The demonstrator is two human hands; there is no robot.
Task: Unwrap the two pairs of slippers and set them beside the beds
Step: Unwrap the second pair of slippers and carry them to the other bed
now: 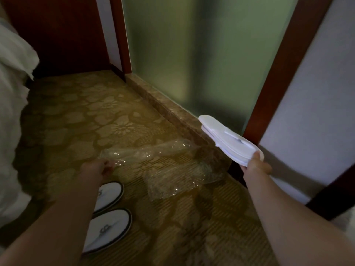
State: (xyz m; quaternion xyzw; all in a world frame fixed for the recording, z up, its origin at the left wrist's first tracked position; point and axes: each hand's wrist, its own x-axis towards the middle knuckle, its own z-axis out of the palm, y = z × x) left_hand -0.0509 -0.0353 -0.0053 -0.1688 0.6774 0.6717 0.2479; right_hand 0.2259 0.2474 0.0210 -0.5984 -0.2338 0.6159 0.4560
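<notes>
My right hand (254,164) grips one end of a flat stacked pair of white slippers (226,138), held in the air by the glass wall. My left hand (101,167) pinches the end of a clear plastic wrapper (165,166), which hangs crumpled and empty across the space between my hands. A second pair of white slippers with dark trim (107,214) lies side by side on the carpet beside the bed (11,120), partly hidden by my left forearm.
Patterned tan carpet (86,116) covers the floor. A frosted glass wall (192,50) on a marble sill (165,108) runs along the right, with a red-brown wooden frame (276,68). A dark wooden panel (57,31) stands at the back.
</notes>
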